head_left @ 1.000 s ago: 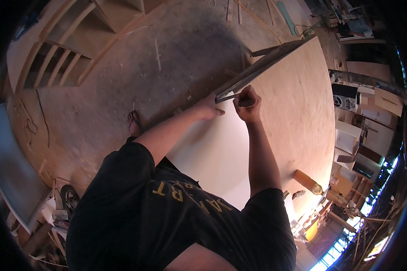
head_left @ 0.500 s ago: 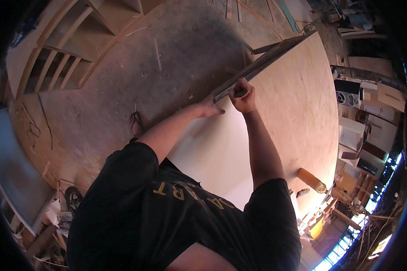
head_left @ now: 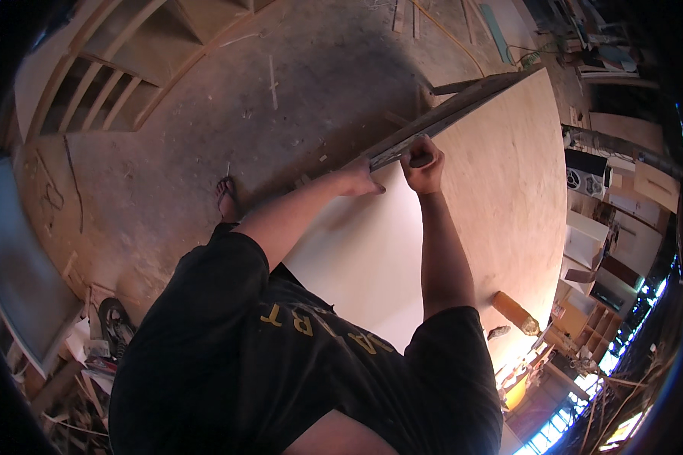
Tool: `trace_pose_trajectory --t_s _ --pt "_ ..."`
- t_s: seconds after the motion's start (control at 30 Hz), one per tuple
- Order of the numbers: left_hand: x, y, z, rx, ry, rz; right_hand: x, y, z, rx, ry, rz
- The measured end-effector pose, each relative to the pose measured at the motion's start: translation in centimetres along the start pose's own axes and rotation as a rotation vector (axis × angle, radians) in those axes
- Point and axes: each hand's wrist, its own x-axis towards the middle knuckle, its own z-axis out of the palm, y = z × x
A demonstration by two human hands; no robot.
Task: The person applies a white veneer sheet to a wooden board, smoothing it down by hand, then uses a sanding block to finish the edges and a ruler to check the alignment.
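Note:
A large pale wooden panel [head_left: 501, 174] stretches away to my right, with a white sheet [head_left: 372, 250] along its near left part. My left hand [head_left: 363, 180] grips the dark left edge of the sheet, thumb on top and the other fingers hidden beneath. Just to its right, my right hand [head_left: 423, 163] is closed in a fist over the same edge. What sits inside that fist is too hidden to name. A dark strip [head_left: 451, 117] runs along the panel's edge beyond both hands.
An amber bottle [head_left: 516, 313] lies on the panel beside a small dark object [head_left: 498, 332]. Open wooden shelving [head_left: 102, 95] stands at the far left, and a bluish panel [head_left: 26, 262] is at the left. A speaker [head_left: 586, 173] and wood pieces crowd the right side.
The whole view has turned slightly. Both hands appear a little further right in the picture, staying close together at the panel's edge, with their grips looking much the same.

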Motion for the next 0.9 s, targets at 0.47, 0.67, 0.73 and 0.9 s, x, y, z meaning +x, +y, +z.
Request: trace_pose_trajectory --t_s 0.47,0.67,0.73,0.9 --pt "1.7 -3.7 0.5 0.102 0.087 0.107 2.3 -4.0 0.1 0.051 -0.142 -0.086" --pt "2.0 -3.0 0.9 -0.058 0.025 0.101 0.4 -3.9 -0.4 0.058 -0.072 0.019" --pt "0.9 -1.8 0.5 -0.059 0.015 0.084 0.5 -2.9 -0.2 0.069 -0.083 0.059" --pt "-4.1 4.8 -0.7 0.441 0.139 -0.127 0.9 1.6 -1.1 0.086 -0.14 0.161"
